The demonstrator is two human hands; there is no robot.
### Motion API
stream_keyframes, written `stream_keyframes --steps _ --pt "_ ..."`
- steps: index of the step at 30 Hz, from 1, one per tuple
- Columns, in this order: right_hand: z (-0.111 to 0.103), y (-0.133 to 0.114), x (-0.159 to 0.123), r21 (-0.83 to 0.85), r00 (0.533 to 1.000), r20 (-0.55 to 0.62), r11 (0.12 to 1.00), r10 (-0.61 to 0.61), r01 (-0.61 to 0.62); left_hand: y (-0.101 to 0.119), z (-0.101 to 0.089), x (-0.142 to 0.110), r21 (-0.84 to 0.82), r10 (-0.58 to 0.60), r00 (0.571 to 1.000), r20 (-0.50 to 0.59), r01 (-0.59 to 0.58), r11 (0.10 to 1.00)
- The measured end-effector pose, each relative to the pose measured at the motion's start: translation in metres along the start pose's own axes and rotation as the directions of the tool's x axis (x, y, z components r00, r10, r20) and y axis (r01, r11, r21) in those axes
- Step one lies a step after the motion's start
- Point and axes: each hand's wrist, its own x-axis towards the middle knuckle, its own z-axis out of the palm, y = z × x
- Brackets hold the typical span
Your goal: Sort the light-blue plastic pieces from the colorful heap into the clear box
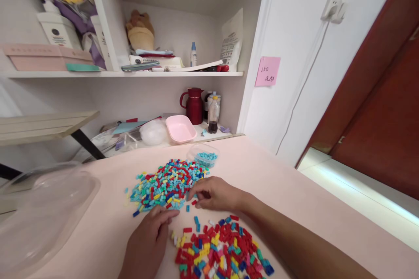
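My right hand reaches to the right edge of a pile of small mostly light-blue toy building bricks. Its fingers are bent, with thumb and index finger apart and no brick visible between them. My left hand rests at the pile's near edge, index finger stretched out toward a few loose bricks, holding nothing that I can see. Between the hands lie a blue brick and a red brick. Closer to me spreads a second pile of mixed bricks, many of them red. Behind the far pile, a clear container holds light-blue bricks.
A large clear plastic tub stands at the left of the pale pink table. At the table's back are a pink tray, a red jug and a bottle with dark liquid. A shelf hangs above.
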Motion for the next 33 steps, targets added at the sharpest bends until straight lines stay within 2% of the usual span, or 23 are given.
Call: stream_keyframes --steps 11,13,16,19,23,26,29,31,33 --pt "0.0 -0.0008 -0.0008 -0.009 0.999 0.018 1.0 -0.027 0.027 0.0033 0.0013 -0.0025 -0.013 -0.021 1.0 -0.018 0.02 1.0" --pt "-0.003 -0.0019 -0.0009 0.048 0.996 0.071 0.997 -0.062 0.058 0.0038 0.001 -0.0025 -0.013 -0.023 1.0 -0.018 0.022 1.0" --pt "-0.0073 -0.0041 -0.0009 0.235 0.976 0.188 0.97 -0.109 0.063 0.0048 0.0009 -0.0017 -0.008 -0.028 0.999 -0.017 0.028 1.0" --pt "-0.0073 -0.0052 -0.0003 0.351 0.986 0.159 0.936 -0.041 -0.018 0.0046 0.0015 -0.0012 -0.004 -0.031 0.999 -0.014 0.031 1.0" --pt "-0.0029 -0.0039 0.0012 0.228 0.998 0.059 0.973 0.03 -0.043 0.0005 0.0037 -0.0016 -0.021 -0.031 0.999 -0.007 0.031 0.999" --pt "-0.0016 -0.0027 0.0022 0.129 1.0 0.011 0.992 0.017 -0.018 -0.0027 0.0057 -0.0018 -0.042 -0.015 1.0 -0.024 0.014 0.999" --pt "-0.0033 -0.0031 0.0017 0.104 1.0 -0.014 0.995 0.001 0.0 -0.0021 0.0059 -0.0017 -0.04 -0.004 0.999 -0.037 0.003 0.999" --pt "-0.0057 -0.0039 0.0006 0.144 1.0 0.014 0.99 0.004 -0.005 0.0006 0.0046 -0.0017 -0.03 -0.003 1.0 -0.031 0.002 1.0" --pt "-0.0082 -0.0044 -0.0004 0.231 0.995 0.093 0.972 0.019 -0.04 0.0035 0.0028 -0.0018 -0.017 -0.016 1.0 -0.024 0.016 1.0"
